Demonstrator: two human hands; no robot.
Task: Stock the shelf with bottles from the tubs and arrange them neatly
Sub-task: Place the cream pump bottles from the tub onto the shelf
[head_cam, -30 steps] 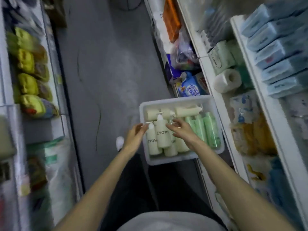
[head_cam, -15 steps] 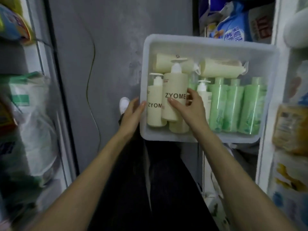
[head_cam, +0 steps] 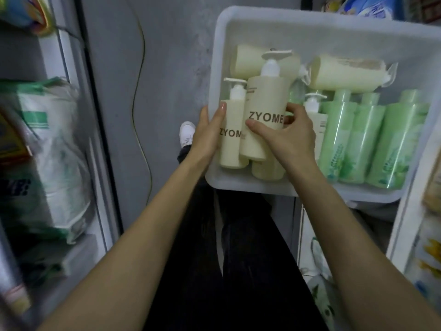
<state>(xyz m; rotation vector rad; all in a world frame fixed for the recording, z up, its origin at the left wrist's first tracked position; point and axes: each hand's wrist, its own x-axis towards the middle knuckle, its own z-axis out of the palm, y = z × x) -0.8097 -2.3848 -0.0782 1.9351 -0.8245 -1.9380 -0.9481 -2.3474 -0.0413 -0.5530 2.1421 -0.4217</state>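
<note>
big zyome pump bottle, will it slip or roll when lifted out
Probably rigid: the big ZYOME bottle shows no dent under the grip of the right hand. Its smooth round sides may be slippery and roll; it lies atop other bottles in the tub.

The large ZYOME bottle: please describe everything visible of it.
The large ZYOME bottle is cream, plastic-looking, with a white pump and brown letters. It lies on other cream bottles in the white tub, pump pointing away from the person. The right hand grips its lower half, thumb across the front, fingers round its right side.
</note>
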